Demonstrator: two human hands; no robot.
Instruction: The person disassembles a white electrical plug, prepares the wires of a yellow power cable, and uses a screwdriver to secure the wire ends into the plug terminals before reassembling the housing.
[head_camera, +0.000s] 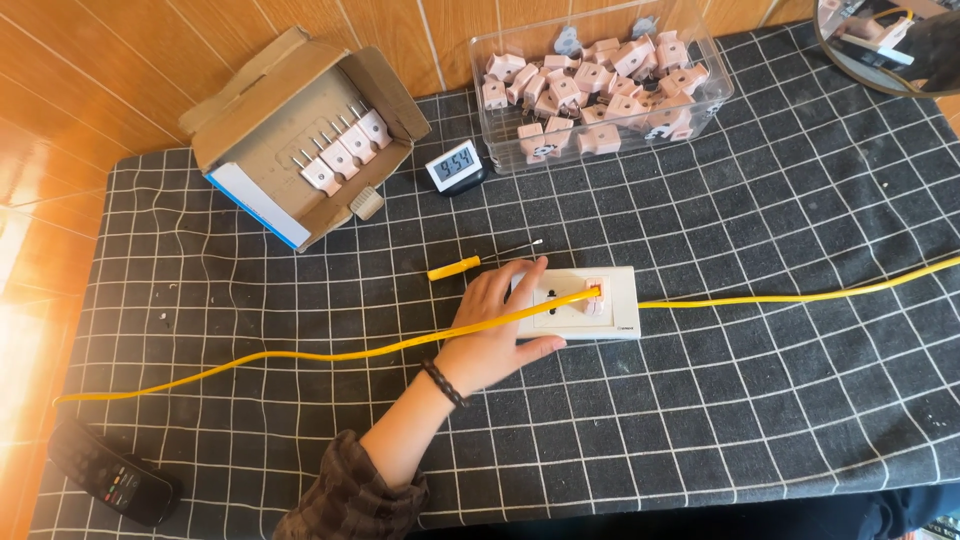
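**Left hand flat on the white socket panel**

The left hand (495, 325) lies spread, palm down, on the left part of a white socket panel (585, 303) in the middle of the black checked cloth (760, 400). Its fingers are open and grip nothing. A pink plug adapter (595, 297) sits in the panel just beyond the fingertips. A yellow cable (300, 356) runs across the table, over the back of the hand, and on to the right edge. A yellow-handled screwdriver (470, 263) lies just above the panel. Farther back stand an open cardboard box (290, 110) holding a row of pink adapters, a small digital clock (454, 166), and a clear plastic bin (600, 85) full of adapters. A dark remote (110, 473) rests at the near left corner. The right hand is out of view.
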